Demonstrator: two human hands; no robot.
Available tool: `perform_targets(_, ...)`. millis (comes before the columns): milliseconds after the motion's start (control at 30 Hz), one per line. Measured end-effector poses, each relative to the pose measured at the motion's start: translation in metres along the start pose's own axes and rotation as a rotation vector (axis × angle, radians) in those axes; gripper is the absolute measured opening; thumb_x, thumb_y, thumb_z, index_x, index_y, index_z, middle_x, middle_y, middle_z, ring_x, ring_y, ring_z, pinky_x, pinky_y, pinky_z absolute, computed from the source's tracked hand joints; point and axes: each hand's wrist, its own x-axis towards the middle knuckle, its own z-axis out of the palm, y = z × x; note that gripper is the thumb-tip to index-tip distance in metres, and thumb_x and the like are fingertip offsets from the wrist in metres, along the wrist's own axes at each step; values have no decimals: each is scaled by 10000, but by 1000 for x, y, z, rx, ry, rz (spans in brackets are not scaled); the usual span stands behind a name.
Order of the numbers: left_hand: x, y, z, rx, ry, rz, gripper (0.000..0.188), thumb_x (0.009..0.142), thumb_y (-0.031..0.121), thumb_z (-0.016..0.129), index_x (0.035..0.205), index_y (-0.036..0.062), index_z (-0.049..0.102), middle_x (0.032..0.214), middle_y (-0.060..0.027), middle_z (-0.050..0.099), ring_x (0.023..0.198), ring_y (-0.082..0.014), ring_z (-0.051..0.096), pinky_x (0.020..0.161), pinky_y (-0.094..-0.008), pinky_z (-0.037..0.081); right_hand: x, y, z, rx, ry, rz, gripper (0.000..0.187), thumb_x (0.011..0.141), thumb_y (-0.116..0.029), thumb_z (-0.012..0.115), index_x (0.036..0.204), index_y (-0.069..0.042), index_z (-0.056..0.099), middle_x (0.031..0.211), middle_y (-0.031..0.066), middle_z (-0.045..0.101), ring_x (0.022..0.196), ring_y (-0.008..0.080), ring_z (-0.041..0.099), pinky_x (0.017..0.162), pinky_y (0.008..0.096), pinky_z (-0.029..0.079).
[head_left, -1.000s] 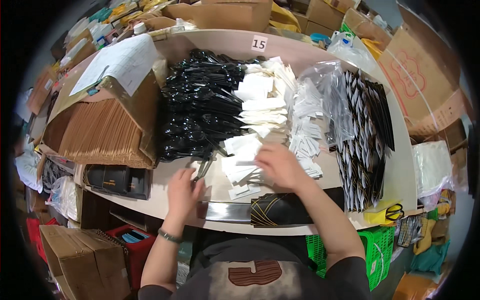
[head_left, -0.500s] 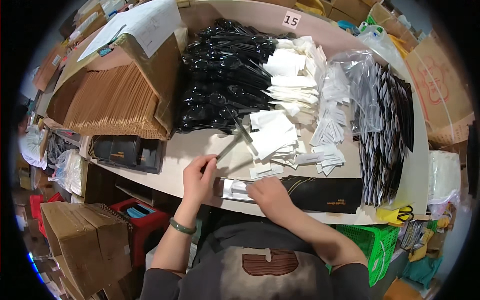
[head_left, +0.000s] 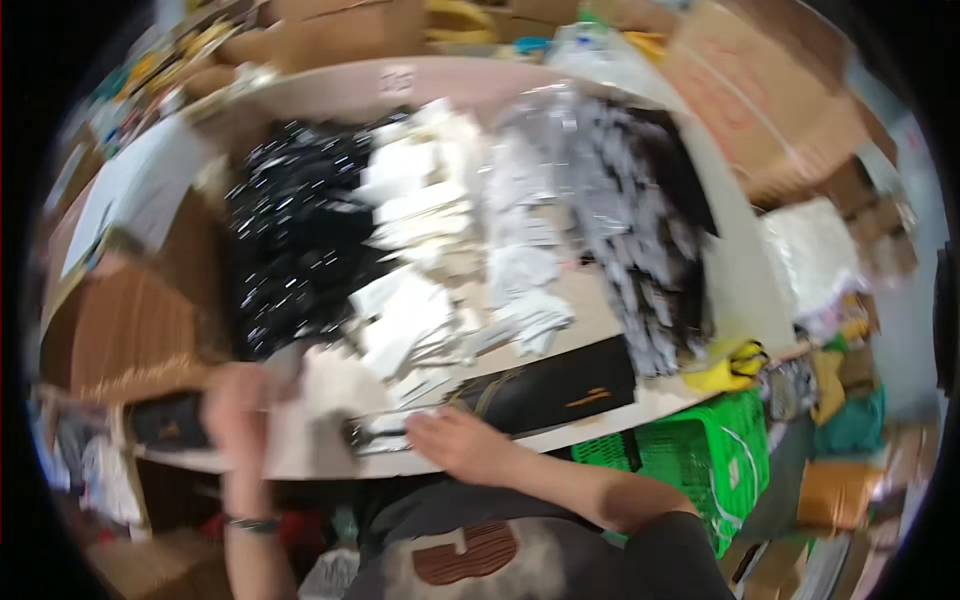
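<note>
My right hand (head_left: 462, 444) bears down with its fingers closed on the left part of a long black sleeve (head_left: 560, 385) lying along the table's front edge. At its fingertips a white and clear packet (head_left: 385, 432) lies over the sleeve's left end. My left hand (head_left: 237, 415) is out at the left, beside the carton; motion smears its fingers. A greyish blur shows just right of that hand, too unclear to name. Behind them lie a heap of black plastic spoons (head_left: 300, 240), a pile of white paper packets (head_left: 410, 320) and narrower small white packets (head_left: 535, 315).
A cardboard carton (head_left: 75, 300) full of brown sheets stands left, above more black sleeves (head_left: 168, 422). Overlapping black-and-grey sleeves (head_left: 645, 250) and clear plastic film (head_left: 530, 135) lie at right. Yellow-wrapped scissors (head_left: 730, 365) sit on the front right edge, above a green crate (head_left: 715, 460).
The view has swung right, so the table's contents sit further left. My left hand has moved left from beside the sleeve toward the carton; my right hand stays on the sleeve.
</note>
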Motion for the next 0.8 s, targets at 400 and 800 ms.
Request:
perform_targets(400, 132, -178, -142, 759, 71, 142, 171, 922, 80, 582, 1053, -5, 651, 807, -180, 649, 699, -301, 630, 643, -391, 474, -8, 6, -34, 229, 26, 179, 391, 786, -193, 725, 1161, -94, 677, 1428, 275, 457, 1345, 424, 434, 1094, 559, 355)
perform_targets(800, -58, 32, -11, -378, -622, -449, 99, 897, 41, 692, 967, -24, 722, 831, -40, 700, 790, -91, 611, 704, -261, 495, -10, 20, -69, 150, -169, 221, 388, 822, -128, 706, 1205, -193, 691, 1414, 319, 442, 1326, 488, 428, 1110, 508, 383)
